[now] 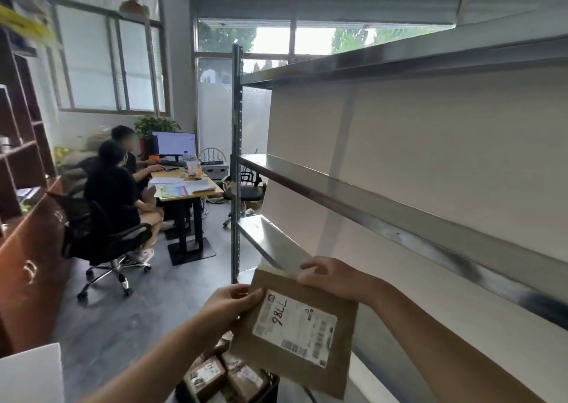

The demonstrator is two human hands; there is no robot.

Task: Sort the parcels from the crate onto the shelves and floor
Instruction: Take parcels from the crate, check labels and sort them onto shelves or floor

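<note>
Head view: both hands are clamped on a flat brown parcel [295, 338], the left hand [229, 306] pinching its near edge, the right hand [330, 279] gripping the top corner. It hangs above the crate [227, 378], beside the shelves [353, 193], all bare. Best play, likely: read the label [293, 329] first, then slide the parcel in flat, clear of the shelf lip.
</note>
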